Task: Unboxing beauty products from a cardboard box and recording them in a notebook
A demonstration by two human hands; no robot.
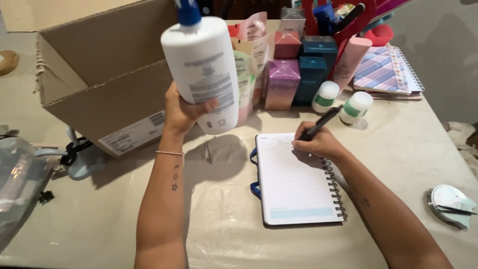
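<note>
Head view: left hand (181, 110) grips white bottle (204, 67) beside box (107, 74); right hand (318, 143) pinches pen (321, 122) over notebook (296, 184).

An open brown cardboard box (107, 74) is laid on its side at the far left of the beige table (398, 149). Small pink, purple and teal cartons (298, 67) are stacked at the far edge, with a tall pale pink tube (350, 62) leaned beside them. Two small white jars with green bands (325, 96) are set just in front. A striped spiral notepad (386, 72) is placed at the far right. A round silver mirror (448, 205) is positioned near the right edge.
</note>
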